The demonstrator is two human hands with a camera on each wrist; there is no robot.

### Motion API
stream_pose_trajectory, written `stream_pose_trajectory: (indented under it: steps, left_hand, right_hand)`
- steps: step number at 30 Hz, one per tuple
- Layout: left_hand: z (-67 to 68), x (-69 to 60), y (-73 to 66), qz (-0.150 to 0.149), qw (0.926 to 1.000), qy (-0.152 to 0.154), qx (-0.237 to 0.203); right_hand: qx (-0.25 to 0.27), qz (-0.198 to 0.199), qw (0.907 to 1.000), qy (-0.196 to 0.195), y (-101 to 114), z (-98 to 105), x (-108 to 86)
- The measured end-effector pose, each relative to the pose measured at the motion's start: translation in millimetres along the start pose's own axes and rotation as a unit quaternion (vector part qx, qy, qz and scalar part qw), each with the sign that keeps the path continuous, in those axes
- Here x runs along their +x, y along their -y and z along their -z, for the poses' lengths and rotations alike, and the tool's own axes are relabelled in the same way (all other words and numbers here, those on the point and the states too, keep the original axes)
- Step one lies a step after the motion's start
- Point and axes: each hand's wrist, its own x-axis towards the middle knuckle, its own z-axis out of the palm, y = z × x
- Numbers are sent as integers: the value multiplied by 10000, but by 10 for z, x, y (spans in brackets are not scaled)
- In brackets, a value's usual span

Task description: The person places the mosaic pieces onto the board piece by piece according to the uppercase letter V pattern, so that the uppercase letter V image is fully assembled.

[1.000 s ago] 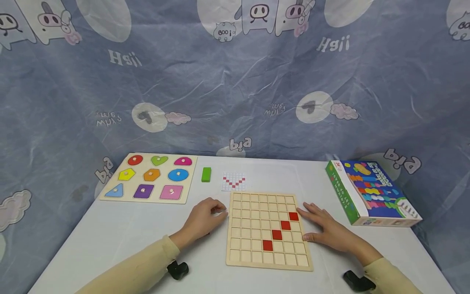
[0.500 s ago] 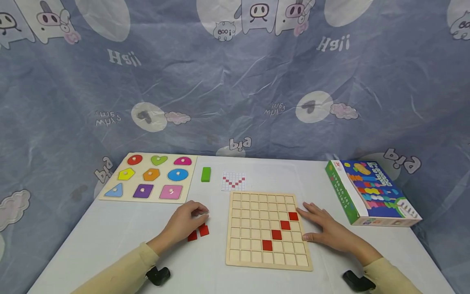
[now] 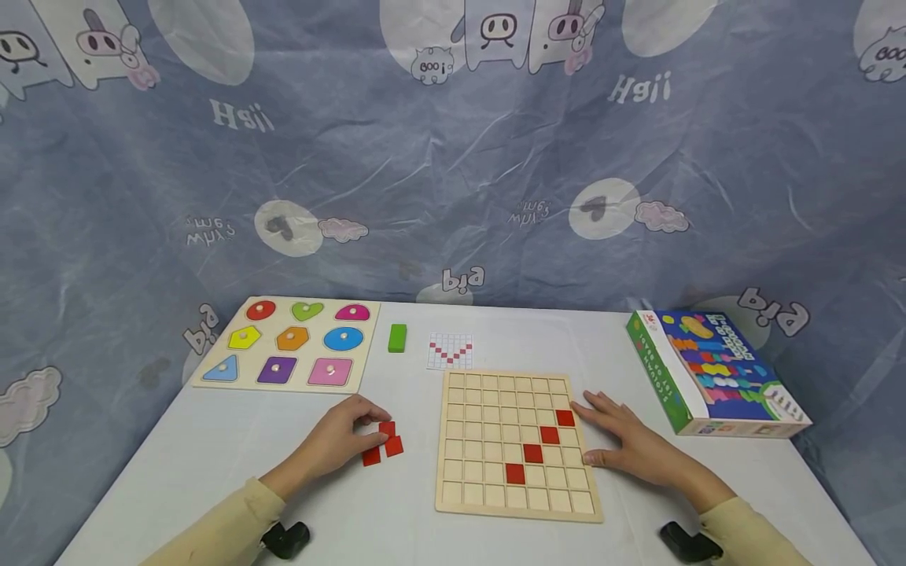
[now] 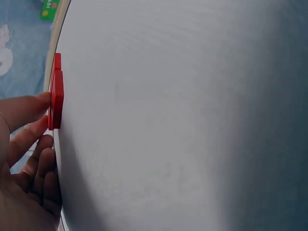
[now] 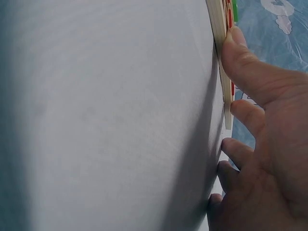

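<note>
Step, as judged: tile pickup. Left hand (image 3: pixel 334 442) pinched red tile (image 3: pixel 386 428) beyond left edge of board (image 3: pixel 494 450); right hand (image 3: pixel 635 445), spread, touched right edge. Next move likely called for lifting clear of other tiles (image 3: pixel 394 446).

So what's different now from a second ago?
The left hand moved left, away from the board, and slightly toward the person; three red tiles now show beside it. Its fingers seem to pinch the farthest tile. The right hand stayed at the board's edge, and the board's four red squares haven't moved.
</note>
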Motion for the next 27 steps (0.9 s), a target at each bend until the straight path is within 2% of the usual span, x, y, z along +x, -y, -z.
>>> stream_pose_trajectory:
  steps: [9, 17, 22, 27]
  left_hand:
    - [-28, 7, -10, -47, 9999, -115, -34]
    - [-53, 2, -64, -64, 9986, -199, 493]
    - [-68, 14, -61, -79, 9980, -254, 580]
    - [-71, 13, -88, -253, 9960, -266, 818]
  right_hand:
    - [43, 10, 10000, 4, 0, -5, -4]
    - [72, -41, 10000, 7, -2, -1, -5]
    - [71, -39, 10000, 6, 11, 2, -3]
    - [64, -35, 10000, 7, 25, 7, -5]
